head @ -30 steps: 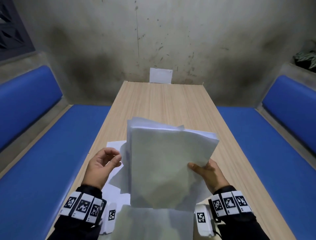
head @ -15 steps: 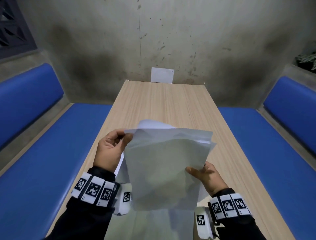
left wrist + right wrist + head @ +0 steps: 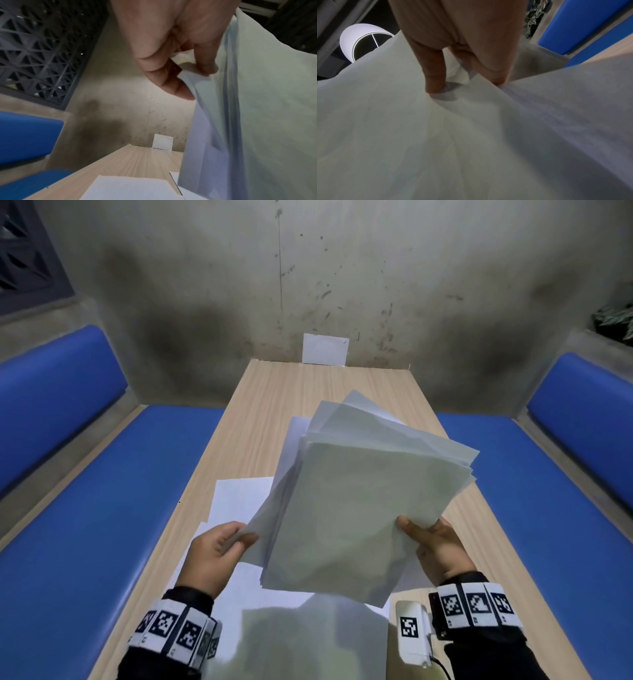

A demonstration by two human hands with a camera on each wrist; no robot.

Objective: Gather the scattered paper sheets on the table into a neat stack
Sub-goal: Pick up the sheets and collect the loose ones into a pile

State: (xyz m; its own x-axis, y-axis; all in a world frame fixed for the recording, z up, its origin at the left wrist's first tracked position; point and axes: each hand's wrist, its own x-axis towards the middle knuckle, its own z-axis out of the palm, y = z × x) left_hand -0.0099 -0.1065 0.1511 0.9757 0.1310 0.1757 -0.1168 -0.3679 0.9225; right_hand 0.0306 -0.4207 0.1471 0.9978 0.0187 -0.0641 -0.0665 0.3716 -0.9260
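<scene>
A loose, fanned bundle of white paper sheets (image 3: 359,501) is held tilted above the wooden table (image 3: 308,392). My left hand (image 3: 219,549) pinches the bundle's lower left corner between thumb and fingers; the left wrist view shows that pinch on the sheets (image 3: 240,121). My right hand (image 3: 435,546) grips the bundle's right edge, thumb on top, which the right wrist view shows pressing the paper (image 3: 436,135). More white sheets (image 3: 239,498) lie flat on the table under and left of the bundle. Another sheet (image 3: 308,642) lies near the front edge.
Blue padded benches (image 3: 85,525) (image 3: 548,508) run along both sides of the table. A stained concrete wall closes the far end, with a small white card (image 3: 324,349) standing against it. A white lamp shade (image 3: 363,40) shows in the right wrist view.
The bundle has tipped away from me and turned clockwise, fanning out. My left hand dropped from the bundle's upper left corner to its lower left corner, uncovering sheets on the table.
</scene>
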